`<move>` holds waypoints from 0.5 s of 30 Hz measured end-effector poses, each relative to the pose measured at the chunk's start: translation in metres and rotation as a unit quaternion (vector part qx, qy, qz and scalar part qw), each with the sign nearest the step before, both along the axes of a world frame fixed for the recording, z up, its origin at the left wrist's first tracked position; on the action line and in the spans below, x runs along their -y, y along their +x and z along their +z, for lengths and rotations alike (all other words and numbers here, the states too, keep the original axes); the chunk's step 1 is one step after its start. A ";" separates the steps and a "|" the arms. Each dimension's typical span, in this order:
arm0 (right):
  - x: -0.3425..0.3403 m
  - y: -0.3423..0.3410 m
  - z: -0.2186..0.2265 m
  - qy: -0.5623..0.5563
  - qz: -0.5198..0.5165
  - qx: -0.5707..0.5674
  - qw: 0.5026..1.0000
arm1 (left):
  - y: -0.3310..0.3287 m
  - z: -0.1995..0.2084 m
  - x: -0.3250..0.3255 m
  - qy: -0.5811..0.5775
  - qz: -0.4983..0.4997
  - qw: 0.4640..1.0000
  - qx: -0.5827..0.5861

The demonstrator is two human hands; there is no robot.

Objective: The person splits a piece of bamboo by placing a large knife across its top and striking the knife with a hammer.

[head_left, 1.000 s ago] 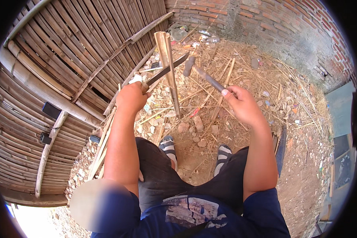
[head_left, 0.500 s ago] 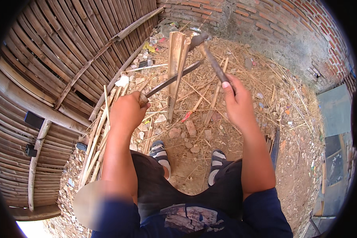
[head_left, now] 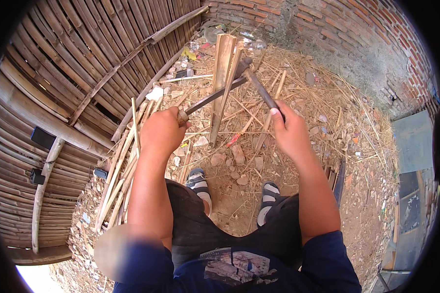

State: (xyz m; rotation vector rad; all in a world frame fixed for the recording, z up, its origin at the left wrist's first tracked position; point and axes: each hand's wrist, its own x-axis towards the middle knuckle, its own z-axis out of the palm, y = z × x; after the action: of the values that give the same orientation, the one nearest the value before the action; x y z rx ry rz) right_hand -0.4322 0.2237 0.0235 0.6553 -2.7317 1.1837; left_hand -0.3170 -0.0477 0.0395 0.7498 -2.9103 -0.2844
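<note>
Bamboo slat [head_left: 223, 78]: upright, split started at top, most uncut.
L grip [head_left: 160, 131]: closed on knife [head_left: 211, 97], blade across the slat.
R grip [head_left: 289, 132]: closed on mallet [head_left: 259, 88], head beside the blade.

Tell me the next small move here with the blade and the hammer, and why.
Probably another short tap: bring the hammer in the right hand down onto the back of the blade, which the left hand holds across the upright bamboo piece. The blade sits wedged near the top of the piece, and the split appears to run only partway down.
</note>
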 end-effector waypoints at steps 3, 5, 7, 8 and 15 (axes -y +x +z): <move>-0.014 0.005 0.014 -0.122 -0.012 -0.074 0.990 | 0.000 -0.004 0.001 0.003 -0.005 1.000 -0.009; -0.018 0.006 0.018 -0.183 0.000 -0.117 0.976 | -0.002 -0.009 0.004 0.009 -0.013 0.999 -0.033; -0.017 0.006 0.011 -0.200 0.002 -0.145 0.969 | -0.004 -0.008 0.005 0.017 -0.008 0.999 -0.030; -0.016 0.006 0.005 -0.123 0.022 -0.129 0.984 | -0.005 -0.007 0.005 0.021 -0.006 0.999 -0.030; -0.010 0.011 0.014 -0.011 0.020 0.014 1.000 | -0.005 -0.008 0.003 0.001 0.003 1.000 -0.021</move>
State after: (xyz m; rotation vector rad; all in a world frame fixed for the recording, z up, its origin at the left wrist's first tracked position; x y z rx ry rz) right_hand -0.4214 0.2334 0.0375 0.6992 -2.7358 1.2393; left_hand -0.3224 -0.0509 0.0315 0.7446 -2.8680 -0.2995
